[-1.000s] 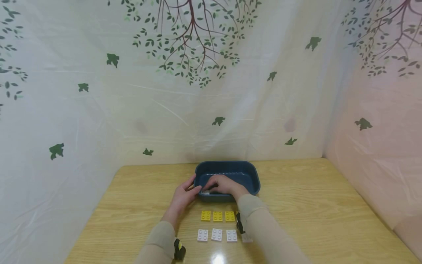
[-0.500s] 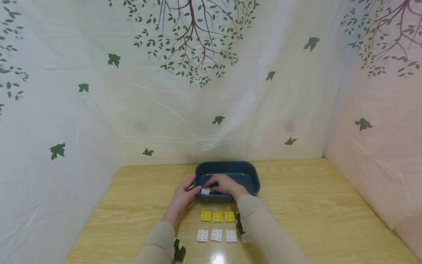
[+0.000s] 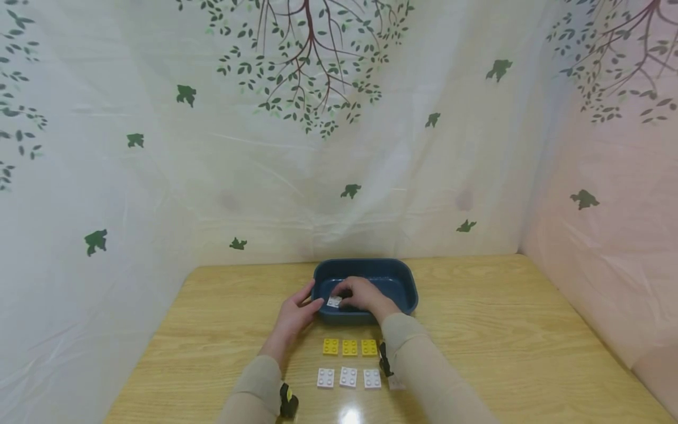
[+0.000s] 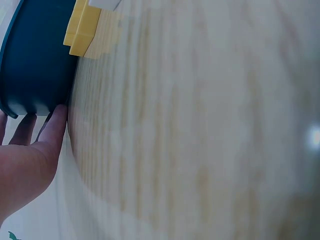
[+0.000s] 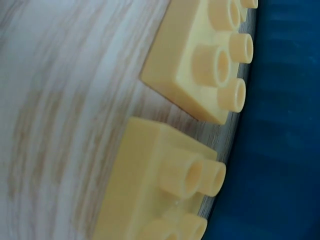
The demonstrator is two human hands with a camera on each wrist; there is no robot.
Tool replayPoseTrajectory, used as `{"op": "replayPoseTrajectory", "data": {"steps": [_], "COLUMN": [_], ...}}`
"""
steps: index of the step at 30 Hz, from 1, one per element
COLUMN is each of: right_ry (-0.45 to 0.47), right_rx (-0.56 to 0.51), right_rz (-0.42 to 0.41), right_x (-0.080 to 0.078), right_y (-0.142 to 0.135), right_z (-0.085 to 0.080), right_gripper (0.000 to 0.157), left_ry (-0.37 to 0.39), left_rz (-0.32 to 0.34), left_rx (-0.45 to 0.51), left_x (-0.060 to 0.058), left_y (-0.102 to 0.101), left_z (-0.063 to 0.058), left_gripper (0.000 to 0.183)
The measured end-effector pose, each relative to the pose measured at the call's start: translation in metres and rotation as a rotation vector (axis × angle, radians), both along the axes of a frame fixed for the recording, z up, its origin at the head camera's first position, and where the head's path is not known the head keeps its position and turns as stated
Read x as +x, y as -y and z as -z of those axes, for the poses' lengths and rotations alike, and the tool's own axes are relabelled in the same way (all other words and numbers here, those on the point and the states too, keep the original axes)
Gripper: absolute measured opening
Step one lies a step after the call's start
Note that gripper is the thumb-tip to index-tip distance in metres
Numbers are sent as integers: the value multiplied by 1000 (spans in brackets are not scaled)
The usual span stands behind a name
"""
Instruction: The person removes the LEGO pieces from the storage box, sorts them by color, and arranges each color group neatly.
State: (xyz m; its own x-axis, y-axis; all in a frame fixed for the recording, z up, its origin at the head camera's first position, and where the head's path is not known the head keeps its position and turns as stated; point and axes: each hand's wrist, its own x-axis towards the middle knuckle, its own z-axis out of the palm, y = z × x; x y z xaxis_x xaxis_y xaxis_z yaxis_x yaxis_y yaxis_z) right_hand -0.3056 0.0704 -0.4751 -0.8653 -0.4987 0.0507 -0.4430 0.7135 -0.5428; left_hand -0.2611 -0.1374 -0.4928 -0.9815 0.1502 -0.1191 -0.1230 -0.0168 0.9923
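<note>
A dark blue plastic bin (image 3: 346, 318) stands toward the back of the table. Inside its left end, my right hand (image 3: 362, 294) pinches a white toy brick (image 3: 334, 301), its studs facing up. My left hand (image 3: 293, 314) steadies the bin from the left, with straight fingers against its outer wall and the thumb at the near corner. In the left wrist view, fingertips (image 4: 59, 116) touch the bin's end wall. The right wrist view shows yellow bricks (image 5: 150, 170) beside the bin's blue side, while the right hand itself is out of that frame.
In front of the bin lies a row of yellow bricks (image 3: 349, 347). Nearer the person is a row of white bricks (image 3: 348, 377), its right end partly covered by the right sleeve (image 3: 424, 359). A printed curtain (image 3: 275, 206) hangs behind the wooden table (image 3: 487, 318).
My right hand has shifted the white brick slightly to the right and away from the bin's near left corner, and the brick's studs have come into view. The left hand stays put.
</note>
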Motion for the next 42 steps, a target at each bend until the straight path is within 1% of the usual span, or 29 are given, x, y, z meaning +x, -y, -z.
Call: {"op": "replayPoseTrajectory", "data": {"steps": [7,11,19,26,30,38,42], "right_ry": [-55,-52,-70,-66,-64,-130,-149], "right_rx": [3,11,42,55,50,24,18], "right_rz": [4,17,37,59,68,48,66], "right_x": [-1,-2,-5,-6,-4,6,14], "right_y": [-2,-1,0,-1,-4,-16,-24], "right_z": [2,3,4,1,-3,-17,-22], "right_gripper": [22,24,25,24,24,24,26], "left_ry": [-16,-21,-29,-21,-16,-19,-23], "left_rz": [-10,-15,2,3,-1,-2,4], "left_rx": [26,36,-28,-18,-32,-66,-64], "left_x": [1,2,-2,-7,-7,-10,-11], "left_y": [-2,-3,0,1,1,1,1], "left_z": [2,2,1,1,0,1,0], "left_gripper": [59,59,58,59,59,59,59]}}
